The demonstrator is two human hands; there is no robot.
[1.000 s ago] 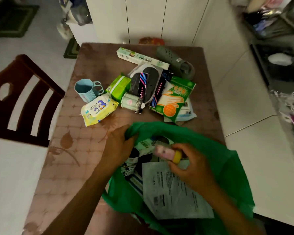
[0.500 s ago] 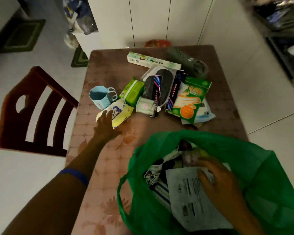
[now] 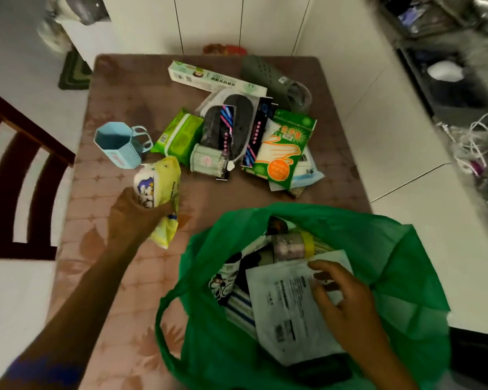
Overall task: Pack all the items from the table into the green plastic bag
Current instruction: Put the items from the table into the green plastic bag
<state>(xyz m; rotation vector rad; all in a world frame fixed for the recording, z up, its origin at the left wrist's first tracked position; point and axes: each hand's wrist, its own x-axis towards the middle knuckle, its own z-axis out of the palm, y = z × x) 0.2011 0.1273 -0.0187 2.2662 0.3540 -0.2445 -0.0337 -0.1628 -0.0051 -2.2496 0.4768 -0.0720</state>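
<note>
The crinkled green plastic bag (image 3: 392, 266) stands open at the table's near edge, mouth gaping upward, one loop handle (image 3: 164, 330) hanging at its left side. Inside lie a white printed paper packet (image 3: 288, 305), a black-and-white patterned pack (image 3: 226, 280) and a small pinkish bottle with a yellow cap (image 3: 292, 247).

On the table, a soft yellow wipes pack with a cartoon print (image 3: 159, 190) is lifted and tilted. Beyond it stand a light-blue octagonal plastic cup (image 3: 117, 147) — upright — and a heap: lime-green wipes pack (image 3: 178, 133), long white-and-green box (image 3: 214, 78), grey perforated clog (image 3: 268, 77), black slippers in clear wrap (image 3: 231, 122), green-and-white glove packet (image 3: 285, 147).
</note>
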